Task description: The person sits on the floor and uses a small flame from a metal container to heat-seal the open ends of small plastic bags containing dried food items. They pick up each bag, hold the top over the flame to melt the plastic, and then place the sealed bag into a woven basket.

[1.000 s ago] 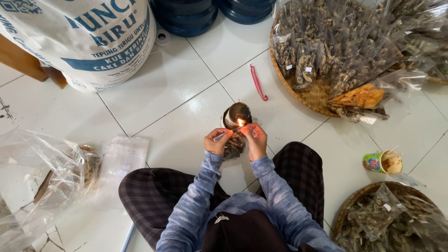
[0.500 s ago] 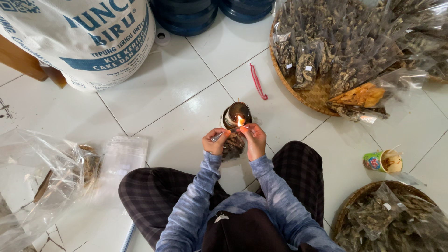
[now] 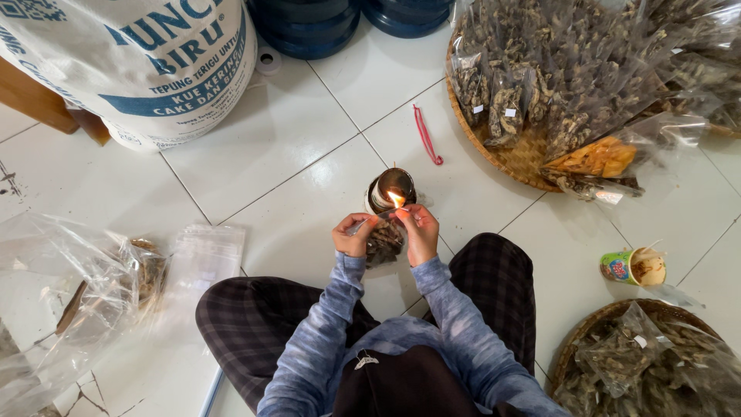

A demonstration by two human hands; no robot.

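Observation:
I sit cross-legged on a white tiled floor. My left hand [image 3: 353, 236] and my right hand [image 3: 420, 232] together pinch the top edge of a small clear plastic bag [image 3: 384, 241] filled with dark dried pieces. The bag's upper edge sits at a small flame [image 3: 396, 200] burning on a round metal lamp [image 3: 390, 188] just beyond my fingers.
A woven tray [image 3: 515, 157] piled with sealed bags lies at the upper right, another tray [image 3: 596, 321] at the lower right, a small paper cup [image 3: 634, 267] between them. A red string [image 3: 426, 137], a big white sack [image 3: 147, 62], blue containers [image 3: 309, 27] and loose plastic bags [image 3: 85, 293] surround me.
Nothing has visibly changed; both hands keep the bag's edge at the flame.

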